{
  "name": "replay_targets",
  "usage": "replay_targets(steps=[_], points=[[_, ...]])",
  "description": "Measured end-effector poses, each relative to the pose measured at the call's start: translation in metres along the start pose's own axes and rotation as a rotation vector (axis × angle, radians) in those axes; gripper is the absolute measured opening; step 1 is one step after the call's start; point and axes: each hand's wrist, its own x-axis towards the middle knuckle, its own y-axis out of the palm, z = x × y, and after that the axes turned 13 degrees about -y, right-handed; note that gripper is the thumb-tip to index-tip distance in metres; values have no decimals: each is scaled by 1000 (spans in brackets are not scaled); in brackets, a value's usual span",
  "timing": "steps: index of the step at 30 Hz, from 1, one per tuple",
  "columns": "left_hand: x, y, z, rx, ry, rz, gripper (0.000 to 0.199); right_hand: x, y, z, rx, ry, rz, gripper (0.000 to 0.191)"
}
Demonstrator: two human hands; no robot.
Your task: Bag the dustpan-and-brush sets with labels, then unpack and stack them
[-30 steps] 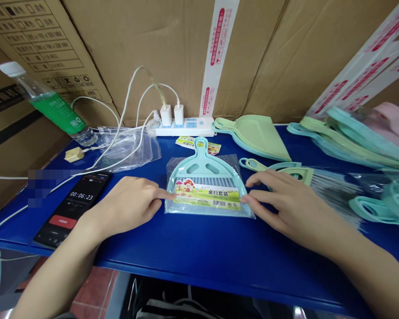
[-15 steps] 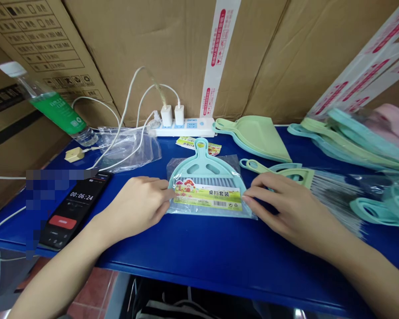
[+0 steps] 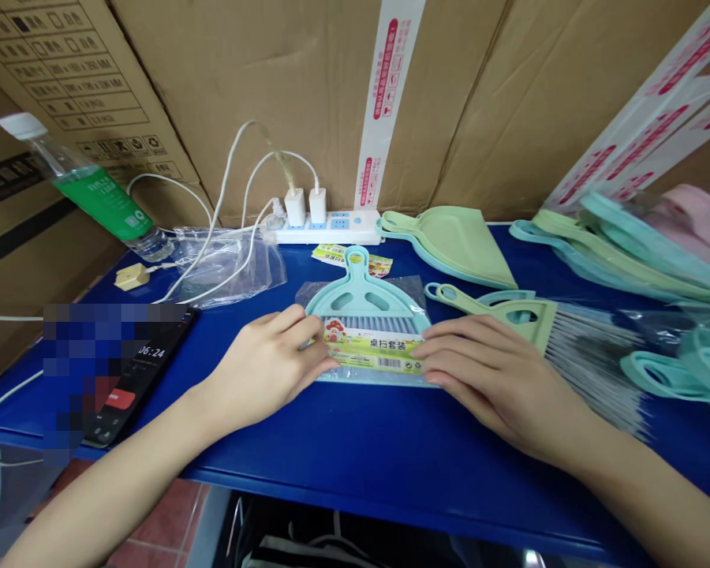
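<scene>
A light-blue dustpan lies on the blue table with its handle away from me, inside a clear plastic bag. A grey-bristled brush nests in it. Across them runs a yellow-green label with a mushroom picture. My left hand is closed at the left side of the bag, fingers curled and thumb on the label's lower left. My right hand has its fingers stretched out over the bag's right side, tips touching the label's right end. Both hands cover the dustpan's side edges.
Right of the bag lie small brushes and loose dustpans. Bagged sets are piled far right. A power strip with cables stands behind, beside an empty bag. A phone and bottle are left.
Both hands have moved inward over the bag, the left to the right and the right to the left. Their fingers now cover more of the label's ends. The dustpan has barely moved.
</scene>
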Motion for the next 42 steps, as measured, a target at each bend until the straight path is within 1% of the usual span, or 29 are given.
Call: replay_targets(steps=[5, 8, 13, 17, 24, 29, 31, 36, 42], points=[[0, 8, -11, -131, 90, 90, 31, 2, 5, 6, -22, -45, 113, 37], [0, 12, -14, -162, 91, 141, 29, 2, 10, 7, 18, -68, 151, 39], [0, 13, -15, -159, 86, 194, 25, 4, 16, 9, 23, -53, 166, 43], [1, 13, -16, -142, 103, 181, 23, 5, 18, 12, -8, -42, 175, 44], [1, 14, -18, -111, 107, 143, 18, 7, 22, 14, -31, -69, 146, 44], [2, 12, -19, -78, 88, 125, 13, 8, 22, 14, -48, -31, 151, 35], [3, 11, -19, -63, 73, 127, 12, 8, 20, 14, -49, -11, 139, 33], [3, 8, -18, -44, 54, 151, 14, 8, 16, 14, -63, 5, 113, 33], [2, 5, -14, -55, 38, 170, 9, 7, 15, 12, -104, 11, 90, 33]])
